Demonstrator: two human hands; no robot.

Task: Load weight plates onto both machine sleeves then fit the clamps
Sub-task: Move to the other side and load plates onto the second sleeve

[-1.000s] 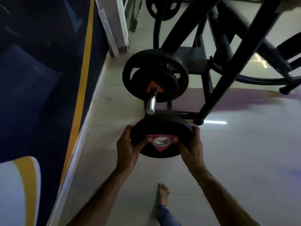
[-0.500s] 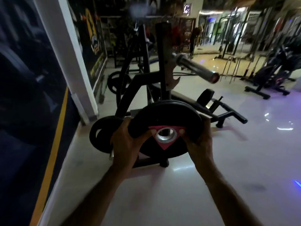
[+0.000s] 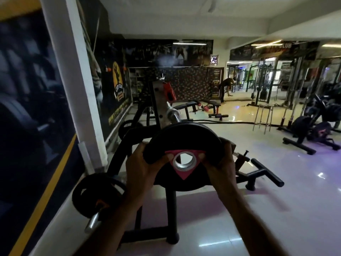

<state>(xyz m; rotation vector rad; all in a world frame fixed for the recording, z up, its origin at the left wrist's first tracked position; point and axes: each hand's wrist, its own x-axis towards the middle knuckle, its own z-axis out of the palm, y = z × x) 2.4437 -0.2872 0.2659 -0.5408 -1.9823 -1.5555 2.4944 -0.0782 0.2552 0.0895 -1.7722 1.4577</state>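
I hold a black weight plate [image 3: 186, 137] with a pink triangle and a steel-ringed hole at its middle, raised in front of me. My left hand [image 3: 142, 167] grips its left rim, thumb on the face. My right hand [image 3: 220, 163] grips the right rim the same way. Just above and behind the plate's top edge the machine's steel sleeve [image 3: 172, 114] points toward me; its tip is hidden by the plate. An orange part [image 3: 168, 92] sits on the machine's upright above the sleeve.
Low at the left, stored plates [image 3: 96, 194] hang on a chrome peg [image 3: 93, 221] of the black rack [image 3: 170, 209]. A dark wall with a white pillar [image 3: 73, 80] runs along the left. Benches, other machines and a bending person [image 3: 224, 89] stand farther back.
I have lifted the plate from near the floor rack up to the height of the machine's sleeve. My view has risen from the floor to the gym room.
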